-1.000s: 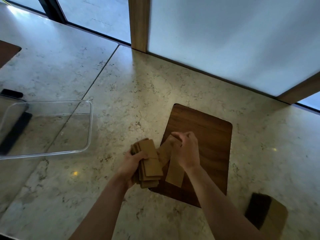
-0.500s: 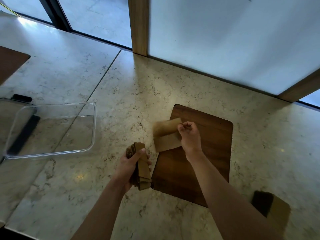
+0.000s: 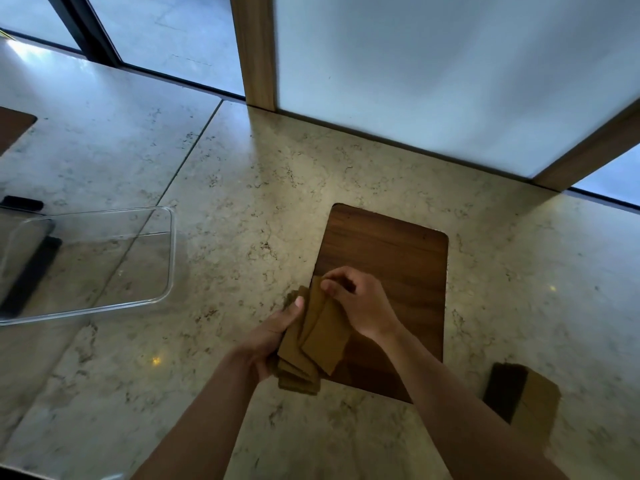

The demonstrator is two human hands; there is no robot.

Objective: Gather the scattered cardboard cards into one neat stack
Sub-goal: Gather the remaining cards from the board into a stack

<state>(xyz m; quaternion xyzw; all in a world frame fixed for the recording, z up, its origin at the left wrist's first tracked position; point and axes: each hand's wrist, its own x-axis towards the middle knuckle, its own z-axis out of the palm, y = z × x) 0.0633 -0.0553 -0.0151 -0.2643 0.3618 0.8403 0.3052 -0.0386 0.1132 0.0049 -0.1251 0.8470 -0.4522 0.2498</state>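
Stack of cardboard cards (image 3: 298,367): brown, rectangular, loosely fanned with edges misaligned, over the left edge of the wooden board.
Top card (image 3: 325,336): flat, skewed diagonally across the stack, its near corner jutting out rightward over the board.

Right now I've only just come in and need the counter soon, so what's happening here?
A person is gathering cardboard cards. The left hand holds a fanned, uneven stack of cards at the near left edge of the wooden board, while the right hand lays another card on top, askew. The stack is not squared up yet. A clear plastic container sits apart on the stone counter.
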